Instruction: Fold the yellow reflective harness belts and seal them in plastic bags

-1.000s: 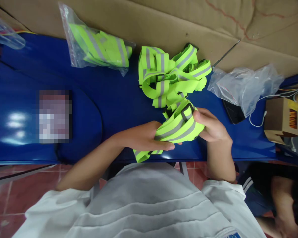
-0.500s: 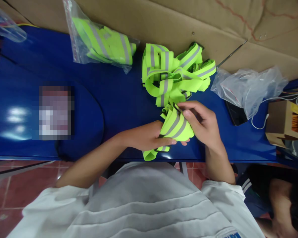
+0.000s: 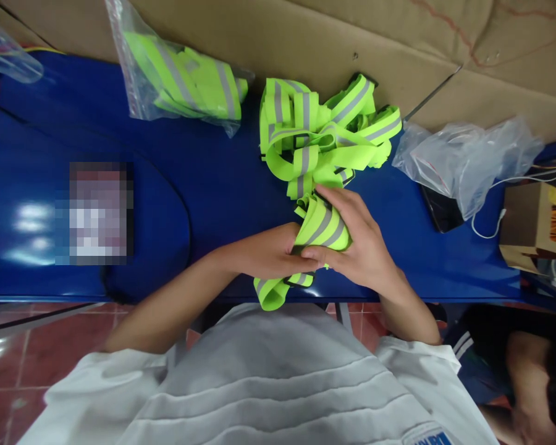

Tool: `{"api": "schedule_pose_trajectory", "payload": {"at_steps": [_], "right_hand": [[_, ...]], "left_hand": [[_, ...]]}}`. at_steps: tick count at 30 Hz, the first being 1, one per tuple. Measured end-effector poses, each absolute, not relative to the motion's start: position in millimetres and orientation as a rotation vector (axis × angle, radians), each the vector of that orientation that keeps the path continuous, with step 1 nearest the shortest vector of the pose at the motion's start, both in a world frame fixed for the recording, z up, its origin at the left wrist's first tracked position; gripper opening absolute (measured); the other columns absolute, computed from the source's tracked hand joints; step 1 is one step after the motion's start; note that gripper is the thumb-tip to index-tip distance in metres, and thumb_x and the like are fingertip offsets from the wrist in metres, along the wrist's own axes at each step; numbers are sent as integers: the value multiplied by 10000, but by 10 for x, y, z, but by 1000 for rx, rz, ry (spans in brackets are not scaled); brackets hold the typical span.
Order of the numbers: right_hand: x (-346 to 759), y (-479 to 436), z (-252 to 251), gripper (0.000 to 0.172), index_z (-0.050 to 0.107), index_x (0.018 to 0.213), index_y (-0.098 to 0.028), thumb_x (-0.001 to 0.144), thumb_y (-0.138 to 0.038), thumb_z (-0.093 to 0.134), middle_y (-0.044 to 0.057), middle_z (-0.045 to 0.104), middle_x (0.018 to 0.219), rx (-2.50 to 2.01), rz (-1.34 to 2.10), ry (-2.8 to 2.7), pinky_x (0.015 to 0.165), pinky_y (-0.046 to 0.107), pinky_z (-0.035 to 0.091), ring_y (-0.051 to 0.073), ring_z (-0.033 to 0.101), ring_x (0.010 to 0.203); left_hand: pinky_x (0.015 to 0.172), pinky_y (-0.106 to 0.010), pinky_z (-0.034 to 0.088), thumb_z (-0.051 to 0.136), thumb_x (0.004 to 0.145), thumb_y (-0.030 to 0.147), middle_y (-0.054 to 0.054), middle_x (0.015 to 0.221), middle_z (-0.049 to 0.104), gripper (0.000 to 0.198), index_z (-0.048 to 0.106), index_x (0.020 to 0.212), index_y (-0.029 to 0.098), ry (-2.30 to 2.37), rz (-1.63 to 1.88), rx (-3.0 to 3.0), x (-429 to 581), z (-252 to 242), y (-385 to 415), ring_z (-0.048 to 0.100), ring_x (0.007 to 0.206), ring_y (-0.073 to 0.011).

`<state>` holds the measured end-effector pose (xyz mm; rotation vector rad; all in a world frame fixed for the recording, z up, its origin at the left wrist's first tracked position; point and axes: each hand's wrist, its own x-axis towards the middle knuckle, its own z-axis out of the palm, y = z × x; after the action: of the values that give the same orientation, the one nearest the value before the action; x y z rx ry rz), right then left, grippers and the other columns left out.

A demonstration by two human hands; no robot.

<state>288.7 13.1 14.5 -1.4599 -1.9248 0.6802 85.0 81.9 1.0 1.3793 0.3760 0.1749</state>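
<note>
A neon-yellow strap with grey reflective stripes [image 3: 323,225] is gathered into a small bundle at the near edge of the blue table [image 3: 213,185]. My left hand [image 3: 266,252] grips the bundle from the left, fingers closed on it. My right hand [image 3: 356,244] wraps over it from the right, fingers pressed onto the folds. A loose end of the strap [image 3: 271,295] hangs over the table edge. Behind the bundle lies a tangled pile of the same straps [image 3: 319,133].
A clear bag holding folded neon straps [image 3: 180,80] lies at the back left. Crumpled empty plastic bags [image 3: 463,161] lie at the right, beside a small cardboard box [image 3: 532,225] and white cables. Brown cardboard [image 3: 398,43] lines the back. Another person [image 3: 528,371] sits low right.
My right hand moved from the bundle's right end over its top and closed down on it. The bundle has become more compact and shifted slightly left. My left hand kept its grip.
</note>
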Motion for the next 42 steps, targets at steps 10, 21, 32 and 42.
{"api": "schedule_pose_trajectory", "payload": {"at_steps": [10,21,32,42], "right_hand": [[2888,183,149,712,600,1506,-304,890,-605,793,92,671,1458,-1431,563,-1887,1185,511,539,322,637,1365],[3050,172,286,485,743,1272,-280,876,-544,838,12,803,1121,-1425,752,-1524,811,362,670,215,770,928],[3281,223,171,441,745,1229,-283,953,-625,716,6,770,1054,-1395,799,-1345,846,456,685,250,780,950],[3206,288,230,569,669,1334,-291,889,-623,792,34,750,1305,-1416,509,-1557,1077,520,617,295,717,1195]], "left_hand": [[771,-278,531,865,785,370,-25,959,699,351,696,1017,168,392,85,1249,876,3,889,652,897,-181],[632,-220,506,875,812,359,4,852,693,363,698,1074,181,340,117,1122,867,137,889,620,711,-120],[445,-177,342,966,701,499,48,613,573,444,715,825,154,712,390,881,839,137,957,457,465,-48],[609,-228,495,838,616,41,46,816,659,415,499,794,200,425,568,600,884,101,985,643,677,-118]]}}
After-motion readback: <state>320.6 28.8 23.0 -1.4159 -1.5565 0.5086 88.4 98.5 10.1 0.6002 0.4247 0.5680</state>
